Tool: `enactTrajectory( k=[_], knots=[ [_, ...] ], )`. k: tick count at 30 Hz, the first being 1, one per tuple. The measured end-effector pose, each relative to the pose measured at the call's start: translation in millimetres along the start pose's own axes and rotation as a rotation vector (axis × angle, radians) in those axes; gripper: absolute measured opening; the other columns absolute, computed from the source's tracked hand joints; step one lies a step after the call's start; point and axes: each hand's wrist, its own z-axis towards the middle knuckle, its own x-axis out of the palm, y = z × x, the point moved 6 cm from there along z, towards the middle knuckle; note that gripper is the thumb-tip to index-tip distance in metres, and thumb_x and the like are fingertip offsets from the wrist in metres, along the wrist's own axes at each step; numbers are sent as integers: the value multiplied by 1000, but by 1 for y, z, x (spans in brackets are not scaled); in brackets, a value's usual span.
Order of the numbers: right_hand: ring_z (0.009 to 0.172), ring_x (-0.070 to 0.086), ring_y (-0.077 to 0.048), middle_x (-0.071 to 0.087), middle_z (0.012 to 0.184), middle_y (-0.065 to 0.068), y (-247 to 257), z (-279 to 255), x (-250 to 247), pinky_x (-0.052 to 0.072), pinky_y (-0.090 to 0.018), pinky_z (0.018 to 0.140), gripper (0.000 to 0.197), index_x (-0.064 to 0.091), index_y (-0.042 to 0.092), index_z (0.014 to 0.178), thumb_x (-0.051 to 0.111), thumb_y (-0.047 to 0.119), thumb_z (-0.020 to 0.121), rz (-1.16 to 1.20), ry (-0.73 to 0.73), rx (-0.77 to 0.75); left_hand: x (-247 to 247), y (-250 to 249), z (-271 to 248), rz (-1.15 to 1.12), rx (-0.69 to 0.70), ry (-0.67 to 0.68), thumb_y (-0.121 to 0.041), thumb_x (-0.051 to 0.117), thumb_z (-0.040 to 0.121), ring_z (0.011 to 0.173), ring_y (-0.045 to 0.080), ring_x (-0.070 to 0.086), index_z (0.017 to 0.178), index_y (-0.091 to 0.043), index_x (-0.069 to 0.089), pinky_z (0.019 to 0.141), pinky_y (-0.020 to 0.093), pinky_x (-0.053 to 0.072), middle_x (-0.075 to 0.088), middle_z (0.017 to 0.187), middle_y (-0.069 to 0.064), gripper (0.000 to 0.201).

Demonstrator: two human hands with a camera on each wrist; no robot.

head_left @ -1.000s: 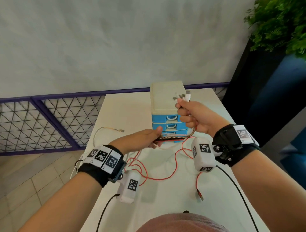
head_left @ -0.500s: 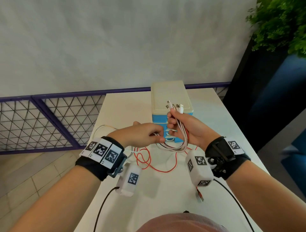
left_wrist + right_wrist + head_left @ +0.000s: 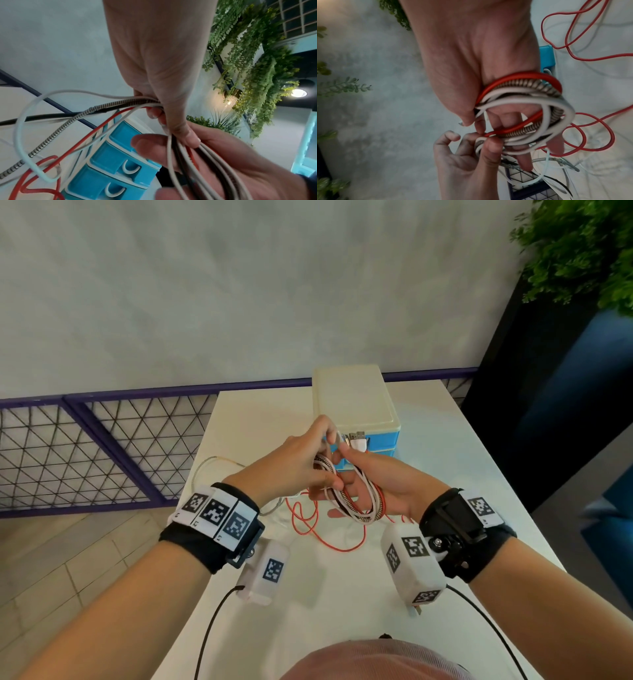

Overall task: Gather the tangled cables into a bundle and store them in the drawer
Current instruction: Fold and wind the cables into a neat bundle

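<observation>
A coil of red, white, black and metal-braided cables [image 3: 359, 505] is looped round the fingers of my right hand [image 3: 363, 481], palm up, just in front of the drawer unit [image 3: 356, 402]. Its thumb pins the plug ends [image 3: 356, 440] at the top. My left hand [image 3: 332, 460] pinches the same strands beside that thumb. In the right wrist view the coil [image 3: 530, 97] circles the right fingers [image 3: 556, 146] and the left hand [image 3: 471, 155] nips the strands. In the left wrist view the strands [image 3: 120, 102] run out from the left hand's grip.
Loose red cable [image 3: 308, 529] and a pale cable [image 3: 219, 463] trail on the white table [image 3: 445, 460]. The cream-topped unit has blue drawers [image 3: 120, 162], all pushed in. A purple mesh railing [image 3: 102, 446] lies left and a dark planter [image 3: 548, 371] right.
The right hand came down from beside the unit's top. The left hand swung up to the plug ends, and the cables now sit as a coil round the right fingers, with less slack on the table.
</observation>
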Motion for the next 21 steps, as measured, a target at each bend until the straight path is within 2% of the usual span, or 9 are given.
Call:
enactTrajectory(
  k=[1, 3, 5, 8, 11, 12, 16, 18, 21],
  knots=[
    [109, 66, -38, 58, 114, -31, -1, 0, 2, 54, -52, 88, 46, 47, 14, 127, 40, 50, 100, 8, 0, -6, 0, 0, 0, 14, 2, -2, -23, 78, 75, 57, 4, 56, 100, -24, 29, 52, 17, 45, 64, 84, 0, 55],
    [104, 69, -37, 59, 116, -35, -4, 0, 3, 57, -50, 83, 46, 48, 10, 126, 39, 48, 101, -21, -15, -23, 2, 2, 2, 38, -3, -1, -25, 79, 74, 61, 14, 59, 100, -25, 26, 58, 30, 50, 65, 82, 5, 59],
    [91, 73, -30, 65, 110, -32, -5, -1, 4, 59, -42, 73, 41, 53, 10, 117, 38, 45, 102, -65, -45, -44, 4, 6, 4, 46, -22, -6, -28, 80, 72, 63, 22, 58, 100, -25, 25, 60, 39, 50, 66, 81, 10, 62],
    [63, 62, -18, 70, 87, -19, -5, -1, 4, 53, -32, 57, 35, 57, 10, 100, 38, 39, 104, -112, -87, -108, 5, 13, 7, 17, -73, -16, -34, 79, 72, 59, 17, 52, 102, -22, 26, 56, 36, 46, 65, 75, 10, 62],
    [51, 45, -11, 59, 75, -10, -4, 2, 6, 41, -23, 49, 44, 48, 13, 71, 35, 38, 105, -123, -102, -127, 7, 26, 8, -124, -146, 3, -34, 75, 77, 57, 14, 43, 104, -20, 31, 57, 30, 39, 55, 66, -1, 54],
    [50, 42, -10, 56, 73, -7, -5, 3, 6, 38, -22, 48, 44, 46, 16, 68, 35, 38, 105, -120, -107, -121, 9, 30, 8, -166, -153, 21, -33, 72, 80, 59, 14, 42, 106, -18, 32, 59, 30, 38, 54, 66, -1, 50],
    [50, 40, -8, 56, 69, -3, -3, 2, 3, 37, -21, 48, 34, 59, 14, 92, 38, 38, 104, -104, -134, -122, 5, 32, 1, -247, -121, 42, -37, 44, 97, 65, 11, 46, 103, -14, 36, 65, 23, 40, 55, 72, -3, 25],
    [50, 41, -8, 56, 69, -2, -4, 1, 2, 38, -21, 48, 33, 60, 11, 100, 39, 36, 105, -114, -137, -123, 1, 33, -3, -281, -111, 14, -40, 34, 99, 66, 7, 50, 98, -15, 40, 64, 20, 40, 56, 73, -3, 26],
    [51, 42, -8, 55, 71, -3, -4, 2, 1, 39, -21, 48, 28, 57, 11, 100, 40, 33, 104, -130, -143, -117, 2, 35, -5, -137, -40, 25, -38, 47, 96, 66, 8, 52, 106, -23, 47, 62, 21, 43, 58, 74, 1, 18]
  ],
)
